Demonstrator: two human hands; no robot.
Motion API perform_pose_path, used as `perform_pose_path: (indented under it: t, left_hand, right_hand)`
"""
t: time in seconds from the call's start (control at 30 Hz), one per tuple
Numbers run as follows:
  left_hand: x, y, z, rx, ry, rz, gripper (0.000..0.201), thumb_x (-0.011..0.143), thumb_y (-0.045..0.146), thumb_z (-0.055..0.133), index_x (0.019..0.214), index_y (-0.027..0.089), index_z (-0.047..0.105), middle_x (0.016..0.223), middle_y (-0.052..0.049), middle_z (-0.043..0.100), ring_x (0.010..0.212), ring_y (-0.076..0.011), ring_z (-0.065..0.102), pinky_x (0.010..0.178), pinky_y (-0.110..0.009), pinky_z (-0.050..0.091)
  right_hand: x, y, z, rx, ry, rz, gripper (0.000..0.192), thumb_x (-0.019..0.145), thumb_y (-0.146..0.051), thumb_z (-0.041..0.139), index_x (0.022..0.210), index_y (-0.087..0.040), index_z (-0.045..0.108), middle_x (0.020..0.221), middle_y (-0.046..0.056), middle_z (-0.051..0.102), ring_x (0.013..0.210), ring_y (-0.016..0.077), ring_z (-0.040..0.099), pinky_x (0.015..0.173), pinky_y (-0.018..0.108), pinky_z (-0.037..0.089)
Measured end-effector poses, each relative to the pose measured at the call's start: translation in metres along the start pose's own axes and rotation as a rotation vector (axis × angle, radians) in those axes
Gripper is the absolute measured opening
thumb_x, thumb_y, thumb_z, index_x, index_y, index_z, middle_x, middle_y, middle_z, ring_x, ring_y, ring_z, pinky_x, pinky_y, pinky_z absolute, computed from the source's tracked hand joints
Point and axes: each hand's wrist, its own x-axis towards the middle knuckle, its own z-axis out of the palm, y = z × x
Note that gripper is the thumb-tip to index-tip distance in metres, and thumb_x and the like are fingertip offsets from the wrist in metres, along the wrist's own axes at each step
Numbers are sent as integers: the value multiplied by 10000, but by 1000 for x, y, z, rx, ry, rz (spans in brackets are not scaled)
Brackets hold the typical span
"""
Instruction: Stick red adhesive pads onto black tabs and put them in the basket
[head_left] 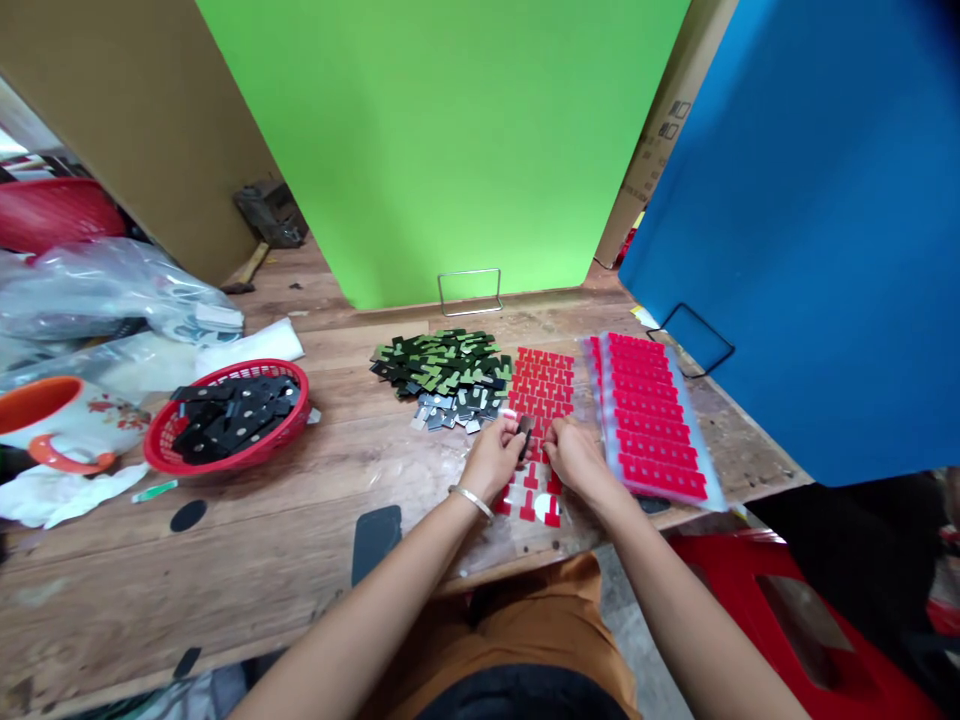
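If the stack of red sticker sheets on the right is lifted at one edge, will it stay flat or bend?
The stack of sheets would probably bend: its clear backing looks thin and its near corner hangs over the table edge. It is likely light for its size. The glossy film may let the sheets slide apart, since their edges are already fanned.

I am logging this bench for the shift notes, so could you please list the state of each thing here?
left hand: closed on a small dark piece
right hand: fingertips at the red sticker sheet
red sticker sheet: flat, partly used
sheet stack: piled, full
green-black pieces: loose heap
red basket: holds black parts
mug: on its side
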Motion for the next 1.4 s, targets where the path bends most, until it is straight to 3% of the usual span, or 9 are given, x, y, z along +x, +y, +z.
perform_pose_path:
  t: [0.13, 0.27, 0.53, 0.7, 0.97, 1.13, 1.4]
  left_hand:
    - [6, -5, 4, -14, 3, -20, 102, 740, 194, 569, 730, 172, 470, 603, 19, 586, 543, -111, 594, 525, -231, 485]
    - [7, -6, 5, -27, 16, -43, 100, 766, 171, 537, 726, 174, 445, 606, 19, 584, 551, -104, 603, 522, -215, 486]
    - [11, -11, 3, -16, 16, -49, 83, 772, 168, 541, 746, 168, 462, 654, -9, 620, 542, -103, 607, 542, -232, 500]
    - [10, -16, 2, -3, 35, -35, 92, 769, 188, 551, 761, 173, 461, 697, -12, 634, 591, -111, 623, 567, -236, 506]
    - [10, -14, 4, -18, 47, -45, 97, 759, 183, 571, 753, 162, 476, 686, -20, 646, 585, -123, 633, 562, -244, 511]
    - [-9, 4, 1, -76, 40, -86, 87, 758, 175, 575, 750, 146, 494, 630, -19, 639, 565, -127, 633, 562, -250, 525]
    - [-62, 22, -15, -238, 21, -210, 286, 647, 65, 665, 910, 124, 567, 721, -29, 657, 614, -128, 649, 599, -218, 536]
  right_hand:
    - [-12, -3, 6, 3, 72, 1, 125, 774, -105, 463, 787, -163, 573, 802, 77, 559, 675, 161, 512, 594, 250, 338]
    - [-23, -5, 14, 10, 142, -38, 203, 816, -107, 410, 711, -174, 570, 813, 74, 534, 734, 166, 509, 648, 252, 360]
    - [-24, -6, 10, 149, 224, -67, 117, 760, -99, 437, 725, -176, 518, 804, 55, 501, 756, 171, 480, 710, 272, 380]
    - [-28, 2, 6, 326, 283, -54, 103, 754, -130, 433, 689, -188, 487, 719, 22, 505, 705, 163, 479, 667, 270, 379]
    - [-36, -1, -3, 792, 274, 107, 42, 762, -224, 502, 785, -192, 514, 728, -4, 556, 639, 138, 515, 604, 247, 408]
    - [-43, -15, -4, 1041, 207, 138, 87, 712, -197, 577, 744, -188, 496, 670, -29, 532, 583, 111, 504, 558, 220, 407]
    - [-52, -41, 1, 1101, 131, 102, 123, 682, -179, 605, 737, -189, 496, 672, -31, 546, 586, 105, 530, 548, 214, 425]
